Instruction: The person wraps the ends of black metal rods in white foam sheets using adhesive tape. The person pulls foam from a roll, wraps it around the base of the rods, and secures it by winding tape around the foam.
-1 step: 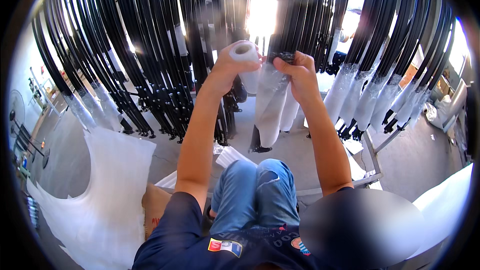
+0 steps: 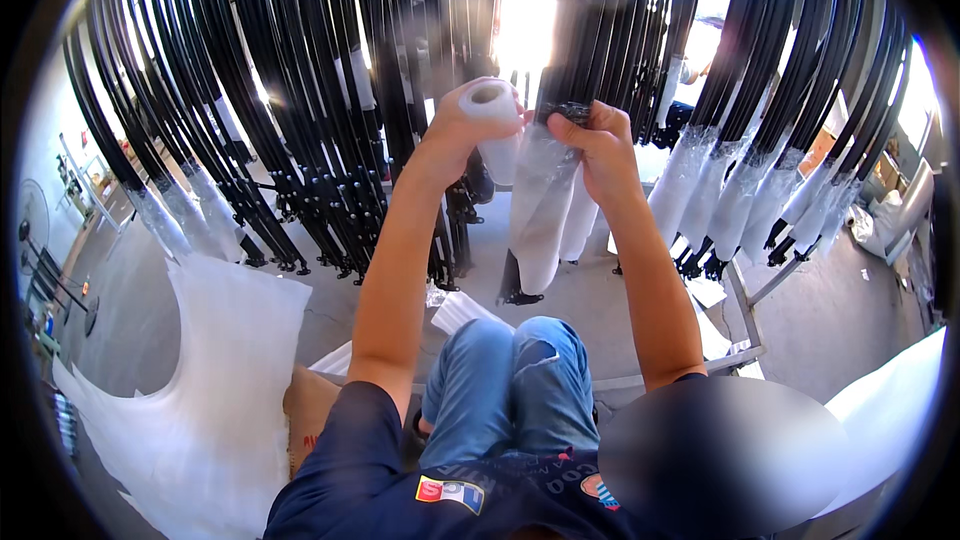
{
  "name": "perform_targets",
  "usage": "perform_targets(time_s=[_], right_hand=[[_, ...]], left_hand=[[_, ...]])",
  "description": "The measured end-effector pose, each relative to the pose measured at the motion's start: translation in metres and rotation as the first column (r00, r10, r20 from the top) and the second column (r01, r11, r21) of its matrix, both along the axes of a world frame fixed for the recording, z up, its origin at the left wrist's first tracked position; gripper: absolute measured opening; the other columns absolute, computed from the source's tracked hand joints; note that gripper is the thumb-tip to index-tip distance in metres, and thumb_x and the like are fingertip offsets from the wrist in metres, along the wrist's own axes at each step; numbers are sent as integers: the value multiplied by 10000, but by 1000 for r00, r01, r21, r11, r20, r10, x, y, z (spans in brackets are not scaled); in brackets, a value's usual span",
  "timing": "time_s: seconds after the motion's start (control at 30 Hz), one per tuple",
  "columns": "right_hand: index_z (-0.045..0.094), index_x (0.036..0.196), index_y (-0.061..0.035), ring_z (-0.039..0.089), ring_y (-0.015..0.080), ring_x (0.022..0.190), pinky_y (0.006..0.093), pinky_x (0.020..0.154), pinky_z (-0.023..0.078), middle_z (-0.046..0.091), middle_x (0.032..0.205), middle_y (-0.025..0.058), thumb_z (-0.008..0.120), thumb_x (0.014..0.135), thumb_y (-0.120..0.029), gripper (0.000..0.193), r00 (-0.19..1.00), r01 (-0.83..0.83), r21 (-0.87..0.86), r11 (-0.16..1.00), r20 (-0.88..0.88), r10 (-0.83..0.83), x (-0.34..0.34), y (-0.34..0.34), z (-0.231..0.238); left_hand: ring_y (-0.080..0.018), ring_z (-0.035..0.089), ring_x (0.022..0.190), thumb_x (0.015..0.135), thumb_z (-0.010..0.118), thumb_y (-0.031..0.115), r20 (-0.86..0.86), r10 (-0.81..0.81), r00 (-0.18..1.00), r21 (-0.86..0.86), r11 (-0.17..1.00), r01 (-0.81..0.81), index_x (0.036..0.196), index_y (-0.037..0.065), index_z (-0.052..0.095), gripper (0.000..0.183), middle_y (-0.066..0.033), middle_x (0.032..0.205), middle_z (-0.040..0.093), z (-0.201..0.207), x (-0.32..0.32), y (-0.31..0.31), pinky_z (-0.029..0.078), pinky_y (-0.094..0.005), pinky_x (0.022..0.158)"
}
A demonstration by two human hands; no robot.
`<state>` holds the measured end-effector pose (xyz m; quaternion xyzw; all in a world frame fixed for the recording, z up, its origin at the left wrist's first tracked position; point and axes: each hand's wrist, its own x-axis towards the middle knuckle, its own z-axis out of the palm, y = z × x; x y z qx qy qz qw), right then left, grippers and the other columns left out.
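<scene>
- While both arms are raised in front of the seated person, the left hand point(image 2: 462, 125) grips a white roll point(image 2: 497, 130) of wrapping material, fingers curled round it, its hollow core end facing up.
- Right hand point(image 2: 597, 145) pinches the top of a clear plastic sleeve point(image 2: 540, 210), fingers clamped together on the bunched film just below a hanging black rod bundle point(image 2: 590, 30).
- Sleeve hangs straight down from the right hand, between the two forearms; a black fitting point(image 2: 520, 292) shows at its lower end (detail too small to tell).
- Roll and sleeve top sit just beside each other; whether they touch cannot be told.
- Many more black rods point(image 2: 300, 90) hang in rows left and right; those on the right carry similar clear wraps point(image 2: 735, 205) over their lower ends.
- Below: blue-jeaned knees point(image 2: 510, 380), grey concrete floor point(image 2: 830, 320), white foam sheets point(image 2: 220, 390) lying at the person's left, a brown cardboard piece point(image 2: 305, 410) beside them.
</scene>
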<state>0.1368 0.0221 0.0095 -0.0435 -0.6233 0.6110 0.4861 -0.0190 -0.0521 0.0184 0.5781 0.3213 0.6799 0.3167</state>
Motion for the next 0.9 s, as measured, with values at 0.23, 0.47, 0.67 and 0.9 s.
perform_targets(time_s=[0.23, 0.47, 0.67, 0.9], right_hand=[[594, 898, 33, 594, 142, 718, 246, 701, 457, 627, 786, 89, 613, 722, -3, 181, 1000, -1, -8, 1000, 23, 1, -1, 1, -3], [622, 910, 4, 577, 110, 715, 219, 703, 432, 628, 790, 59, 626, 738, -74, 188, 983, -108, -66, 992, 143, 116, -16, -1, -2], [629, 829, 18, 562, 90, 663, 218, 640, 435, 618, 759, 53, 623, 751, -97, 139, 994, -97, -118, 988, 46, 103, -33, -8, -7], [610, 774, 29, 566, 112, 616, 216, 582, 445, 603, 719, 66, 619, 743, -93, 127, 989, -100, -191, 977, 90, 119, -21, -16, 4]], left_hand=[[-163, 577, 699, 612, 612, 74, -58, -276, 959, -145, 953, 266, 873, 4, 560, 275, -74, 762, 581, 16, -21, 7, 463, -288, 656], [-143, 572, 732, 547, 697, 143, -88, 88, 992, -120, 988, -98, 902, 24, 579, 393, -47, 813, 600, -13, 2, -26, 447, -265, 687], [-161, 597, 680, 554, 713, 211, -452, 592, 668, 94, 776, -624, 871, 53, 596, 372, -66, 785, 615, -10, 40, -46, 471, -272, 658], [-218, 621, 687, 529, 713, 225, -587, 676, 446, 336, 704, -625, 858, 62, 575, 392, -93, 773, 616, -11, 65, -46, 490, -302, 647]])
